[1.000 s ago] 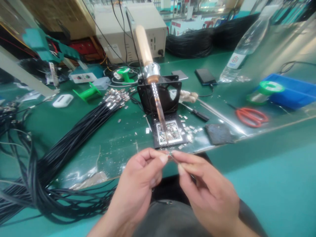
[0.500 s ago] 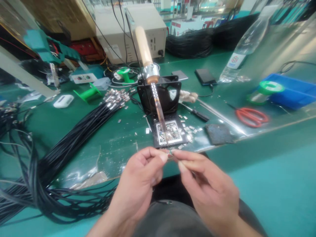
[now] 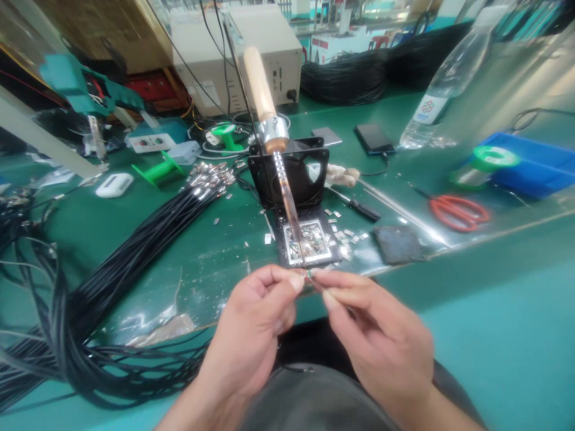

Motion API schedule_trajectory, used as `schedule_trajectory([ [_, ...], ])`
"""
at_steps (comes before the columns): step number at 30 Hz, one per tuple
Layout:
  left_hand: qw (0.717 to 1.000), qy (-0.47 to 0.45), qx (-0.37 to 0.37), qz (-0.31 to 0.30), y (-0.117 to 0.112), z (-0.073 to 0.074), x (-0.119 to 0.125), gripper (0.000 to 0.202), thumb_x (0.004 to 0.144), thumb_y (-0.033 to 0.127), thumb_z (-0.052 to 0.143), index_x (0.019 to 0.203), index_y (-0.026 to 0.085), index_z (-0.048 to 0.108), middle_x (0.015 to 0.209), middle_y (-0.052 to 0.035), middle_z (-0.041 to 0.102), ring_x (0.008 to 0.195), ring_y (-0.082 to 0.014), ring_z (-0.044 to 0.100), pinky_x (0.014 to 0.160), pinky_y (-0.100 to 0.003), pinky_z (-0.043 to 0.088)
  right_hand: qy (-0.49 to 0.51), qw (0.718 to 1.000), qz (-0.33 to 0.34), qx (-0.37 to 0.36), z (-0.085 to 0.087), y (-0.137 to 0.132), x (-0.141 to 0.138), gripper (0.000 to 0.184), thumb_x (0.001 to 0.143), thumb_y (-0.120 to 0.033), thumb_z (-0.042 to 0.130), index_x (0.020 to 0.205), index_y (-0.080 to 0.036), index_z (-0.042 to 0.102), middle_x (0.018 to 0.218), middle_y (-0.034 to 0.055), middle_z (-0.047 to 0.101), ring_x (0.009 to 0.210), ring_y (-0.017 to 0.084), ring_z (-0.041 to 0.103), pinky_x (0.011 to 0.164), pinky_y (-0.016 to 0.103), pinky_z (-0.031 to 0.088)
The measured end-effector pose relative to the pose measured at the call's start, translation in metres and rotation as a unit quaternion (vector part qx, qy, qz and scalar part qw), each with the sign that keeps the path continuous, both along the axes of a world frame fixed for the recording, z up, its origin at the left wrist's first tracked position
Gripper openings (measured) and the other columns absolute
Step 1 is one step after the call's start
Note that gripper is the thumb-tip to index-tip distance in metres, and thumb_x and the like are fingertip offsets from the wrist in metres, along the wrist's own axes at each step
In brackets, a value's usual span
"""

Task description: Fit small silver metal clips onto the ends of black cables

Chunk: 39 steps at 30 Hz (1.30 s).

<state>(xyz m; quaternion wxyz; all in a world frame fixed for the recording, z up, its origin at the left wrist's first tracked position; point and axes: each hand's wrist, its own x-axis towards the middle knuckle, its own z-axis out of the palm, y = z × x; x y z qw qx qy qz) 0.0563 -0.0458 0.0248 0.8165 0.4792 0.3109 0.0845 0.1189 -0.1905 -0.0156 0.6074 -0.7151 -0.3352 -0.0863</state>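
My left hand (image 3: pixel 258 326) is closed in a pinch, thumb against forefinger, on a small connector piece (image 3: pixel 309 274) with a green spot. From the other side my right hand (image 3: pixel 381 326) is also closed, its thumb and fingers pinching a thin wire (image 3: pixel 318 286) that meets the piece; its kind is too small to make out. Just above the fingertips, a soldering iron (image 3: pixel 287 191) with a wooden handle points its tip down. Whether the tip touches the piece, I cannot tell. Below the iron lies a white-framed tray (image 3: pixel 287 251) of metal bits.
A bundle of black cables (image 3: pixel 135 251) with metal ends lies left. Behind the iron stands a black fan frame (image 3: pixel 258 179). To the right are a screwdriver (image 3: pixel 366 209), a dark pad (image 3: pixel 399 244), red-handled scissors (image 3: pixel 458 212), a solder spool (image 3: pixel 494 157), a blue bin (image 3: pixel 534 164) and a bottle (image 3: pixel 449 84).
Both hands have shifted only very slightly, staying together below the iron's tip with the same grip. The other things have not visibly moved.
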Motion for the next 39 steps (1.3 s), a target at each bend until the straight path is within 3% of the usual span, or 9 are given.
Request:
schedule_trajectory([
  [27,1.000,0.002,-0.010,0.002,-0.0023,0.0000,-0.0026,0.028,0.077,0.029,0.091,0.071,0.016,0.067,0.049,0.0104,0.042,0.046,-0.0051,0.026,0.046,-0.022,0.020,-0.030,0.999,-0.001,-0.015,0.0050,-0.0006,-0.0004,0.020,0.091,-0.001,0.069,0.094,-0.020,0.076,0.112,0.0059,0.085,0.098,0.014,0.082,0.093,0.021,0.065],
  [39,1.000,0.005,0.002,0.010,-0.0023,0.0004,-0.0014,0.028,0.076,0.030,0.091,0.072,0.016,0.067,0.048,0.0109,0.041,0.046,-0.0051,0.026,0.045,-0.022,0.020,-0.004,1.000,0.004,-0.003,0.0045,0.0003,-0.0002,0.020,0.092,-0.003,0.069,0.095,-0.021,0.077,0.111,0.0031,0.085,0.099,0.013,0.081,0.094,0.021,0.064],
])
